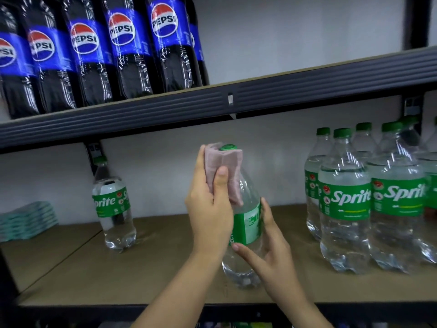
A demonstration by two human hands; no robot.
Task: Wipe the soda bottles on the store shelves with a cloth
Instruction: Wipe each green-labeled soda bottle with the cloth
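Observation:
A clear Sprite bottle (248, 223) with a green cap and label is held tilted above the middle of the brown shelf board (165, 268). My left hand (208, 209) grips a folded pink cloth (227, 171) wrapped around the bottle's neck and shoulder, just under the cap. My right hand (272, 249) holds the bottle's lower body, fingers curled round the label from the right. A single Sprite bottle (113, 204) stands at the left. Several more Sprite bottles (369, 197) stand grouped at the right.
A row of dark Pepsi bottles (99, 50) fills the upper shelf at the left. The dark metal shelf beam (260, 100) runs above my hands. A stack of teal packs (26, 221) lies at the far left of the lower shelf.

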